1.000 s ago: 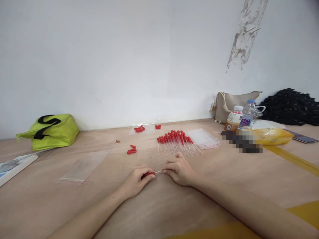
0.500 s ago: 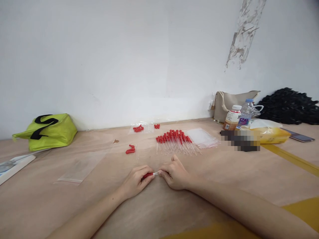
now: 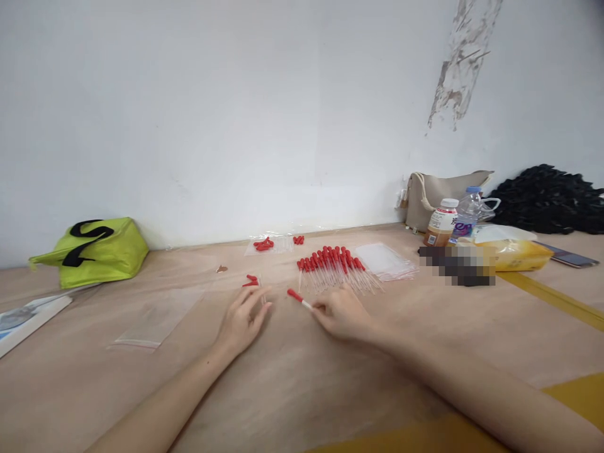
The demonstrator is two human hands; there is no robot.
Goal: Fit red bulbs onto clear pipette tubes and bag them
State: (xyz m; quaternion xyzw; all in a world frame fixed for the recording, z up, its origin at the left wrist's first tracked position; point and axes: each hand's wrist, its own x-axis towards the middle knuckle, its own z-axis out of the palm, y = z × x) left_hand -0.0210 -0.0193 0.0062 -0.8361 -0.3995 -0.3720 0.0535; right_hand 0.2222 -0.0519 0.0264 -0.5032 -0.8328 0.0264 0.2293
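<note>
My right hand [image 3: 340, 313] pinches a glass dropper [image 3: 296, 296] by its clear tube, the red rubber bulb pointing up and left. Just beyond that hand lies a fanned pile of finished-looking droppers [image 3: 330, 261], red bulbs towards the wall. My left hand [image 3: 243, 318] has its fingers apart over the paper. Loose red bulbs [image 3: 251, 280] lie right beyond its fingertips, and thin clear tubes [image 3: 264, 298] lie partly hidden by those fingers.
Clear bags [image 3: 384, 261] are stacked right of the pile; another flat bag [image 3: 158, 319] lies on the left. More red bulbs [image 3: 263, 244] sit on plastic by the wall. A green bag [image 3: 104, 251] stands left; bottles [image 3: 441, 223] and a tissue pack [image 3: 516, 248] stand right.
My left hand has let go of the red bulb and moved left and away towards the loose bulbs. My right hand has carried the dropper slightly up and right.
</note>
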